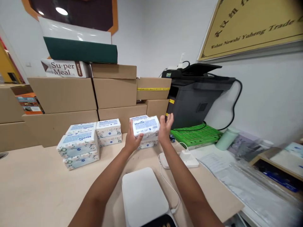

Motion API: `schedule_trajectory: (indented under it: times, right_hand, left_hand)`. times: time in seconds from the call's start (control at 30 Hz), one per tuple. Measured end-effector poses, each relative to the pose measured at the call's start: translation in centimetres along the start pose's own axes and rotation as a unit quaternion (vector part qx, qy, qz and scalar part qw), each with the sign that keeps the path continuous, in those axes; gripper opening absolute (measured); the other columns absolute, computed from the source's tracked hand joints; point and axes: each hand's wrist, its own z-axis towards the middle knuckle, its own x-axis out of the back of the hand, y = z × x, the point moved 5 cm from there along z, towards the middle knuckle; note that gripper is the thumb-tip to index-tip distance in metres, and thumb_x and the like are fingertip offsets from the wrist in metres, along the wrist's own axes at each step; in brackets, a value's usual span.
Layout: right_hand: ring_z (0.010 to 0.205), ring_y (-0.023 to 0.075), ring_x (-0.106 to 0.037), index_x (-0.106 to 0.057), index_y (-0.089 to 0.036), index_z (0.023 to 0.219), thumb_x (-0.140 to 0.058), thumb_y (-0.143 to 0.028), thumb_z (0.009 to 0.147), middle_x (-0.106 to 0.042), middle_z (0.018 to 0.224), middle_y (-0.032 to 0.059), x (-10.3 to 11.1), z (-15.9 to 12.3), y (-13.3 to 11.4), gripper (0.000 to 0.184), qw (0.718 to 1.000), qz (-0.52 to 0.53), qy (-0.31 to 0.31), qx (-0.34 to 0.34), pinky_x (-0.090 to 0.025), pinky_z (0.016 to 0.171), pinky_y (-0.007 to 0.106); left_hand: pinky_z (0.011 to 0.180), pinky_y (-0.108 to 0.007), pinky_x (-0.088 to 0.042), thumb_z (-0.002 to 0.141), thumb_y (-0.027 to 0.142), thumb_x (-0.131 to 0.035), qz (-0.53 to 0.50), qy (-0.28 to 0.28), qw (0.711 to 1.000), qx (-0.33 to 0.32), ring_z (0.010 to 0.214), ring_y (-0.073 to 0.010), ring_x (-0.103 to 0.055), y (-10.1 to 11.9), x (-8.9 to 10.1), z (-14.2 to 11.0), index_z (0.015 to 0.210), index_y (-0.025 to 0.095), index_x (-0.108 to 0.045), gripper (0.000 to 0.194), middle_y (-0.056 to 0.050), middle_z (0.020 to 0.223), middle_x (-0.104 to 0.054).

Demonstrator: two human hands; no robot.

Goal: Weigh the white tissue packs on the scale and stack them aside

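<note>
A white-and-blue tissue pack [146,125] marked "Manhua" sits at the top of a small stack, its front tilted toward me. My left hand [133,137] grips its left end, thumb across the front. At the right end is my right hand [165,127], fingers spread and pointing up; whether it touches the wrapper I cannot tell. Beneath lies another tissue pack [147,144], and one more [139,117] shows partly behind. To the left stand further stacked tissue packs [78,143] and a two-high stack [109,127].
Cardboard boxes [118,91] line the back. A black printer [194,94] stands at right beside a green plastic crate [196,135]. Before me lies a white flat device [145,195], with a white power strip [189,161] and cable nearby. A green cup [227,138] stands farther right.
</note>
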Motion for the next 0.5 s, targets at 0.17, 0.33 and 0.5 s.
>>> schedule_trajectory:
  times: [0.17, 0.33, 0.5]
  right_hand:
    - [0.166, 0.0275, -0.041, -0.025, -0.033, 0.17, -0.056, -0.08, 0.092, -0.03, 0.183, 0.0145, 0.8, 1.9, 4.8, 0.097, 0.996, -0.042, 0.025, -0.08, -0.04, 0.133, 0.054]
    - [0.162, 0.0268, -0.048, -0.043, -0.021, 0.162, -0.064, -0.06, 0.094, -0.044, 0.175, 0.0191, 0.9, 2.3, 7.5, 0.082, 0.99, -0.074, 0.011, -0.118, -0.04, 0.133, 0.047]
    - [0.16, 0.031, -0.048, -0.055, -0.021, 0.149, -0.079, -0.043, 0.083, -0.052, 0.169, 0.0184, 1.8, 2.3, 8.6, 0.074, 0.984, -0.117, -0.006, -0.136, -0.036, 0.135, 0.049]
  left_hand:
    - [0.139, -0.058, -0.029, 0.093, 0.089, -0.051, 0.038, -0.058, 0.994, 0.088, 0.172, -0.0421, -0.026, -2.5, -1.0, 0.4, 0.176, 0.015, -0.017, 0.116, -0.025, 0.184, -0.024]
    - [0.143, -0.055, -0.017, 0.097, 0.074, -0.06, 0.027, -0.055, 0.991, 0.116, 0.175, -0.0388, -0.016, -3.2, -2.0, 0.2, 0.175, 0.014, -0.02, 0.106, -0.022, 0.186, -0.02]
    - [0.144, -0.049, -0.015, 0.092, 0.064, -0.074, -0.016, -0.054, 0.986, 0.156, 0.176, -0.0365, -0.015, -3.4, -3.1, -0.8, 0.175, 0.014, -0.021, 0.111, -0.021, 0.187, -0.019]
